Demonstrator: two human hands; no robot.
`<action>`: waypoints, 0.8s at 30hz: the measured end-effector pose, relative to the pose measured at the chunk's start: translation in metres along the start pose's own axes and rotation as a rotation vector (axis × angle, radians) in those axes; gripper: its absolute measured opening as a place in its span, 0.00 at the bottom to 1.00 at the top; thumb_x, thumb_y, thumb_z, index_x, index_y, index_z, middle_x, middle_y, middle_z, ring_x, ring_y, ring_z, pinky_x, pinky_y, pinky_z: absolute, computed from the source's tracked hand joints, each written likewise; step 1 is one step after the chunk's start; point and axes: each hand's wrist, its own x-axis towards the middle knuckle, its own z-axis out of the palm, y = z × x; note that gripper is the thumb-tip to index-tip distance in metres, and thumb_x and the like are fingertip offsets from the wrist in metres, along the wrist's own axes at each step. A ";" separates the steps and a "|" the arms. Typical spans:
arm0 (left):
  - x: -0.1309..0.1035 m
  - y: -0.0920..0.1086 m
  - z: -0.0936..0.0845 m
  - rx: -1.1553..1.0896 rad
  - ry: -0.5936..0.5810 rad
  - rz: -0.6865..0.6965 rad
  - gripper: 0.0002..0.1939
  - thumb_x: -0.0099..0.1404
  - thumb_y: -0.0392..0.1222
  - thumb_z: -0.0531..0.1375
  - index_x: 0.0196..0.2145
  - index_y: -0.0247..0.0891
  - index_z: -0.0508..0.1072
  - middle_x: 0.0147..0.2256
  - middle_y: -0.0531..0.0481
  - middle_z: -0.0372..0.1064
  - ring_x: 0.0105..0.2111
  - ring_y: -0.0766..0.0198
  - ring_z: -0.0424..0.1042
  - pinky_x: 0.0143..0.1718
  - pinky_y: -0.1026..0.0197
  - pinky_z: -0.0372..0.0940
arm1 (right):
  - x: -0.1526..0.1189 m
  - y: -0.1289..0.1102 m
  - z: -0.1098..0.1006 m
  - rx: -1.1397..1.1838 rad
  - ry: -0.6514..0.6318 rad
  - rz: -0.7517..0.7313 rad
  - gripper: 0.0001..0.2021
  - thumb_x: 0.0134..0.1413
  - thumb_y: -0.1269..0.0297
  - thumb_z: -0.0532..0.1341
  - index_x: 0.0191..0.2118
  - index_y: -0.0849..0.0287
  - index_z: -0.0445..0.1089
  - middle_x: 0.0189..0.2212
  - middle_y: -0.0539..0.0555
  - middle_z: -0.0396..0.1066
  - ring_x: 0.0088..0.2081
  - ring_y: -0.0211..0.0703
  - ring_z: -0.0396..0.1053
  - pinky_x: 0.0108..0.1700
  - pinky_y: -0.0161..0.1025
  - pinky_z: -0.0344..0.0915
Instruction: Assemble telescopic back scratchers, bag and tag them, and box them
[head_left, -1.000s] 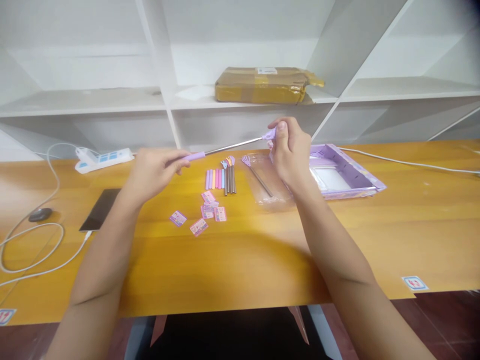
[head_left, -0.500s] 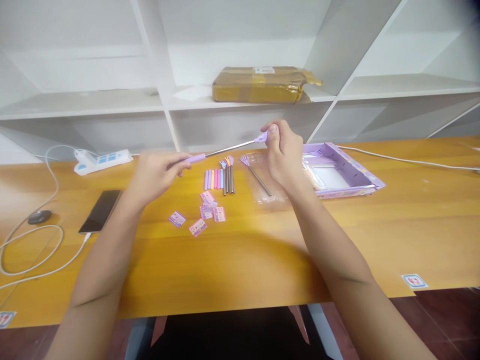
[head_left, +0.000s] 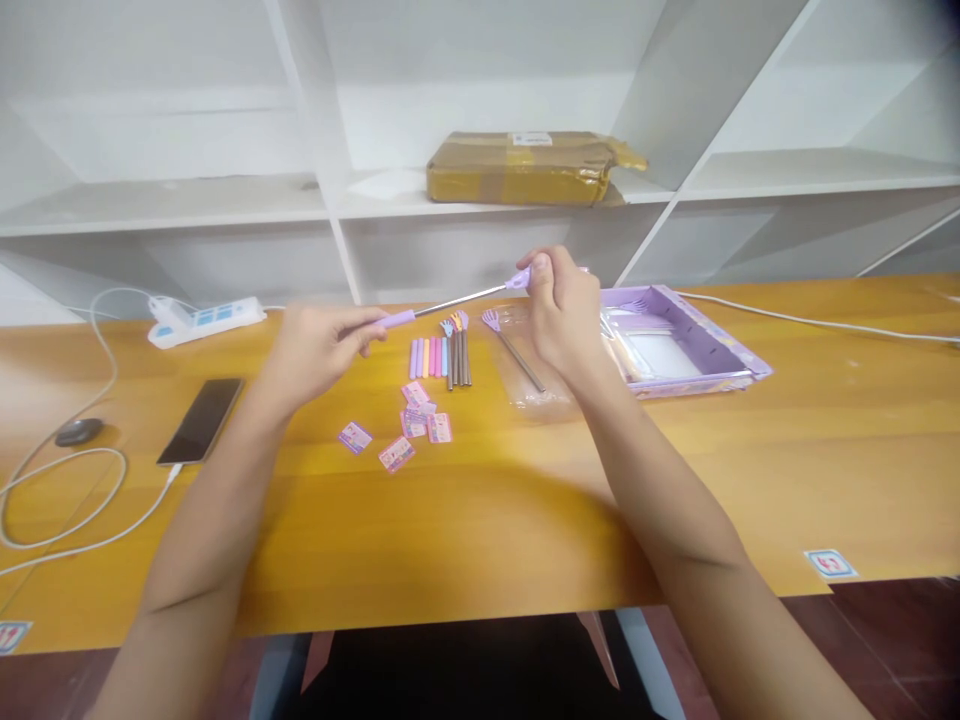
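Observation:
A metal rod with purple ends (head_left: 469,298) is stretched between my hands above the table. My left hand (head_left: 319,350) pinches its purple handle; my right hand (head_left: 559,300) is closed round the purple head at the other end. Below it lie a row of coloured handles (head_left: 428,358) and several dark rods with small coloured hand-shaped heads (head_left: 459,355). Another purple-headed rod (head_left: 516,352) rests on clear plastic wrapping (head_left: 532,398), left of my right forearm. Small pink and purple cards (head_left: 397,454) are scattered nearer to me.
A purple open box (head_left: 701,340) with packed items stands at the right. Phone (head_left: 200,422), black mouse (head_left: 79,432), white power strip (head_left: 206,322) and cables are at the left. A taped brown carton (head_left: 521,168) sits on the shelf behind.
My right hand has shifted slightly left and down with its end of the rod. My left hand keeps its pinch on the handle.

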 end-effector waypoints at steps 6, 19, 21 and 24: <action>-0.001 0.003 -0.001 -0.004 -0.010 -0.026 0.12 0.74 0.46 0.66 0.47 0.48 0.91 0.27 0.54 0.81 0.24 0.67 0.71 0.33 0.62 0.65 | -0.001 -0.002 0.001 -0.013 -0.006 0.002 0.27 0.83 0.41 0.45 0.46 0.52 0.76 0.37 0.57 0.79 0.38 0.51 0.75 0.45 0.49 0.66; -0.002 0.002 0.005 -0.025 0.035 -0.052 0.12 0.72 0.47 0.68 0.49 0.50 0.91 0.32 0.53 0.85 0.28 0.65 0.76 0.32 0.62 0.66 | -0.002 -0.007 0.003 -0.006 -0.027 0.026 0.24 0.82 0.46 0.47 0.45 0.53 0.76 0.36 0.57 0.79 0.38 0.51 0.75 0.45 0.49 0.64; -0.002 0.001 0.007 -0.029 0.042 -0.058 0.12 0.72 0.48 0.69 0.50 0.50 0.91 0.33 0.53 0.86 0.29 0.63 0.78 0.32 0.62 0.67 | -0.002 -0.008 0.002 -0.014 -0.036 0.040 0.24 0.82 0.47 0.47 0.44 0.53 0.75 0.37 0.58 0.79 0.39 0.51 0.75 0.45 0.49 0.64; -0.002 0.001 0.008 -0.032 0.056 -0.065 0.12 0.72 0.48 0.69 0.49 0.50 0.91 0.35 0.52 0.87 0.31 0.62 0.80 0.33 0.61 0.68 | -0.004 -0.010 0.003 -0.016 -0.054 0.064 0.24 0.82 0.47 0.47 0.43 0.53 0.74 0.39 0.59 0.79 0.41 0.52 0.75 0.46 0.49 0.63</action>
